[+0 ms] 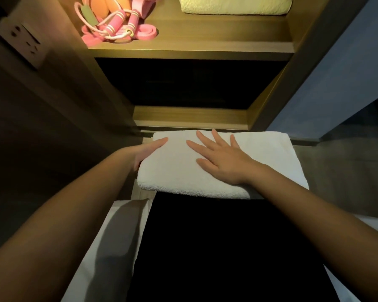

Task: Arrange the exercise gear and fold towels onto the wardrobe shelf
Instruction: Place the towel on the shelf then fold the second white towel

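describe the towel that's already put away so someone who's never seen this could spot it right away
Find the lit wooden wardrobe shelf at the top of the view. On its right side lies a folded pale yellow towel, apart from the pink skipping rope and bands heaped on the left. Its yellow tint sets it apart from the white towel lower down, under both hands.

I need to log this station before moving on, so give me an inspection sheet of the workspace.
Surface: wooden shelf, lit.
Job's things: white towel folded, below the shelf; yellow towel folded on the shelf; pink exercise gear piled at shelf's left.
Clutter: nothing seen.
Grippers: left hand at the white towel's left edge; right hand flat on top, fingers spread.
Cables: nothing seen.
Surroundings: wall socket left, blue wall right.
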